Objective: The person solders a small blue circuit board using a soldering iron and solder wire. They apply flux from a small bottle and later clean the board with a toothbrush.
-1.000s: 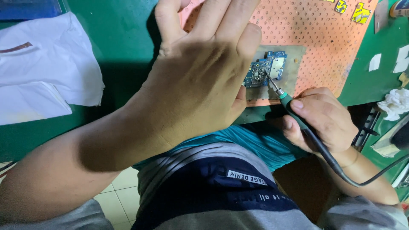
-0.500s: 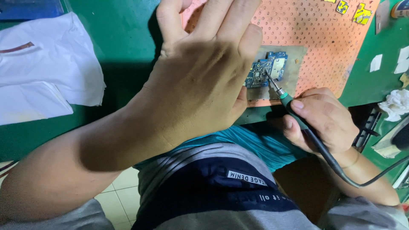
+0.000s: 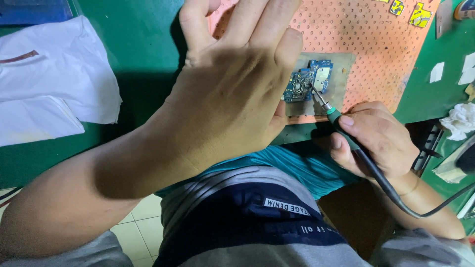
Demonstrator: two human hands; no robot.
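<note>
Your left hand (image 3: 232,94) is hovering closest to the camera, raised with its back towards you, the fingers (image 3: 262,20) stretched out and held loosely side by side, gripping nothing. It is blocking much of the view behind it and covering the left part of the orange perforated mat (image 3: 366,44). Lower right, your right hand (image 3: 376,136) is curling around a soldering iron (image 3: 341,123), pinching its green grip between thumb and forefinger like a pen, while the black cord (image 3: 396,198) is trailing off past your wrist. The metal tip is pointing up and left, and it is touching or sitting just over the small blue circuit board (image 3: 309,81); you cannot tell which. That board is lying on a grey-green plate (image 3: 341,64), which is resting on the orange mat near the front edge of the green surface (image 3: 143,44). Farther left, white folded cloth (image 3: 49,79) is lying on the surface. Far right, scraps of white paper (image 3: 436,72) and a crumpled white wad (image 3: 457,121) are sitting well apart from the board.
</note>
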